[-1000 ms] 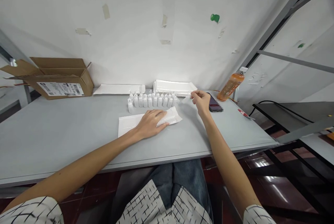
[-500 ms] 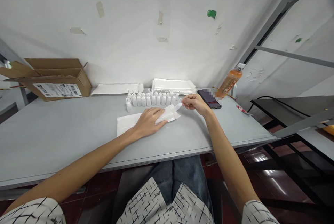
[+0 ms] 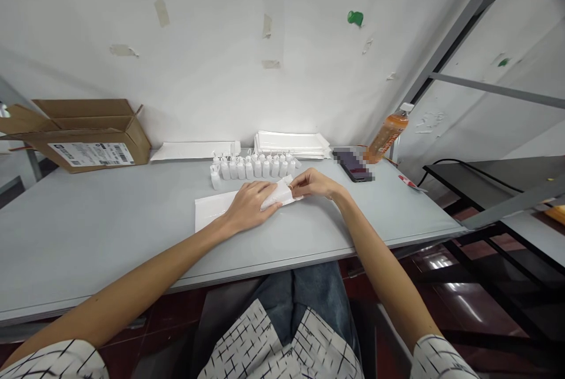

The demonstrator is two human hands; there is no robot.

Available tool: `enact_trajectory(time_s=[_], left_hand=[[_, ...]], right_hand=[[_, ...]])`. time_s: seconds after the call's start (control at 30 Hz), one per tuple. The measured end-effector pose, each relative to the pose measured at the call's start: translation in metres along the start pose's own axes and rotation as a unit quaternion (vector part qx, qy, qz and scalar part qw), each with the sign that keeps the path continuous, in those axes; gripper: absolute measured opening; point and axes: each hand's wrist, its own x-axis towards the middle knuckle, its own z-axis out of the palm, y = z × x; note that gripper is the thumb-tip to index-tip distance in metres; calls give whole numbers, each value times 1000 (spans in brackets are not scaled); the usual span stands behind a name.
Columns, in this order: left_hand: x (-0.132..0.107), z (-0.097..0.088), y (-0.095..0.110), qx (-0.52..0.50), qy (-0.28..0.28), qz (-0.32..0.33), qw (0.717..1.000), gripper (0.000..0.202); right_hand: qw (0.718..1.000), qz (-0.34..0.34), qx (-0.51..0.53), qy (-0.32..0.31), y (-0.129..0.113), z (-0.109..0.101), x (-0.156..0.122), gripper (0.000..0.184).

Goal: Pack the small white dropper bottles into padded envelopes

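The small clear pouch [image 3: 282, 193] lies just above the middle of the frame, on the grey table [image 3: 110, 232]. Your left hand [image 3: 252, 203] rests palm down on its left half, fingers stretched flat and pressing, closed on nothing. Your right hand [image 3: 316, 183] sits low at the pouch's right end, knuckles up, fingertips pinched narrow on the pouch's edge; whether a bottle is between them cannot be told.

Under the pouch a flat white sheet [image 3: 210, 214] runs out to the left. Just behind it stands a row of small white bottles [image 3: 252, 167], close to your fingertips. A stack of white sheets [image 3: 291, 143] and the wall close off the far side. To the right lie a phone [image 3: 354, 165] and an orange drink bottle [image 3: 388, 135], and a cardboard box [image 3: 88, 132] sits at the upper left. The table is bare to the left and towards the near edge.

A second ago your right hand was raised beside the phone, holding a small white bottle; it has since come down and left to the pouch. Your left hand has stayed put.
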Motion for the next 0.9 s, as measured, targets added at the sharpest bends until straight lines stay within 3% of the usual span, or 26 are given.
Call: enact_trajectory(time_s=[0.13,0.3,0.53,0.8,0.9], left_hand=[[1,-1,0,-2,-8,-10,1000,42],[1,-2,0,0,-4,-5,1000,43],[3,-6,1,-18,10,9,1000,41],[1,-4,0,-19,12,24,999,43],[1,-4,0,-17,4,26,1000,43]], right_hand=[[998,-10,-1,-67,-8,5,-4,24],[999,10,-2,-36,-10,5,-6,30],[1000,8,-2,-23,-10,4,-6,23],[992,-37,-1,-124,-16,22,-4,28],[995,-20,-20,-93,-18,13,-11,28]])
